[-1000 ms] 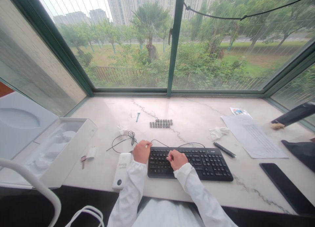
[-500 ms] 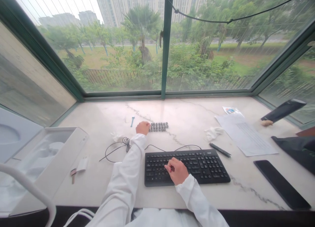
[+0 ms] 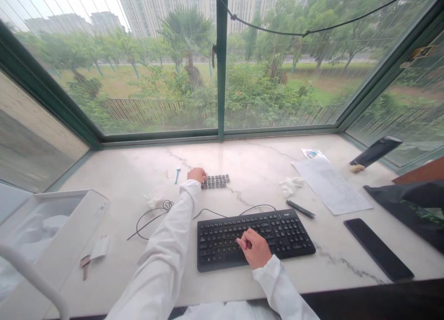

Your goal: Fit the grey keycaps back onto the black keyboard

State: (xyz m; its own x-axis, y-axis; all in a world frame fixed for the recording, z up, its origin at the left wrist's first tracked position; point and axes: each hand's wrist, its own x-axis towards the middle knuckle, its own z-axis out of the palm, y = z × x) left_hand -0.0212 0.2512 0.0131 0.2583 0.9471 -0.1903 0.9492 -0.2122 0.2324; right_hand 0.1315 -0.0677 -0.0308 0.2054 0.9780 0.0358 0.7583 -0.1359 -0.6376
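A green-framed window closes off the far side, with trees and tall buildings beyond the glass. The pale, grey-veined marble counter meets its frame at the back; the front edge crosses the bottom of the view, dark below. An open white box takes up the left end, while a black bag lies along the right.

The keyboard sits toward the front, a strip of marble between it and the edge. Marble also runs from the keyboard's back side to the keycaps, crossed there by a thin cable, and from the keycaps on to the window. At right, paper lies flat, and a phone reaches close to the front edge.

As for the hands, the right hand is over the middle of the keyboard, fingers curled in toward the thumb; whether it holds anything I cannot tell. The left hand reaches to the left end of the keycaps, fingers bunched, their grip too small to make out. These dark keycaps stand in close rows behind the keyboard.

A pen lies just off the keyboard's back right corner, a blue stick left of the left hand.
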